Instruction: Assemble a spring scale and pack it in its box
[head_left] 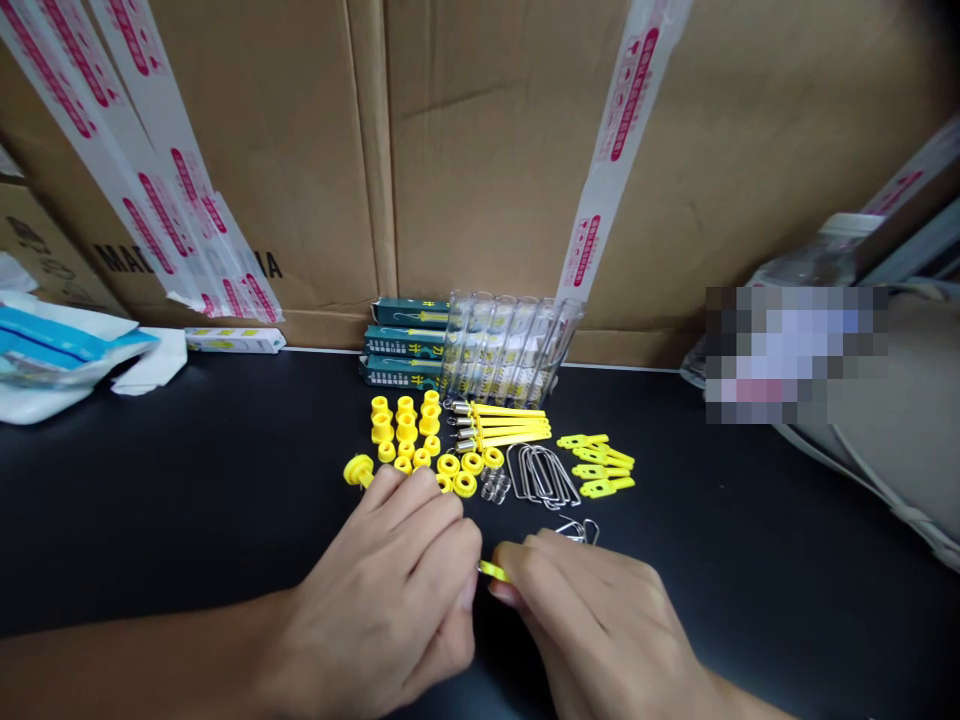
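My left hand (397, 590) is closed at the middle front, wrapped round something mostly hidden; a yellow part with a round flanged end (360, 470) sticks out past its knuckles. Close on its right, my right hand (592, 610) pinches a small yellow piece (494, 571), whose end reaches toward the left fingers. Beyond the hands lie yellow caps (406, 428), yellow rings (472, 463), small springs (495, 485), bent metal wires (544, 475), yellow rods with metal ends (510, 425) and flat yellow clips (604, 470). Another bent wire (581, 530) lies just behind my right hand.
Clear tubes (506, 345) stand before green boxes (401, 343) at the back of the black table (187, 500). A large cardboard box (480, 150) rises behind. Blue and white packaging (67, 345) lies left; a clear bottle (814, 255) and a pale bag (892, 410) are right.
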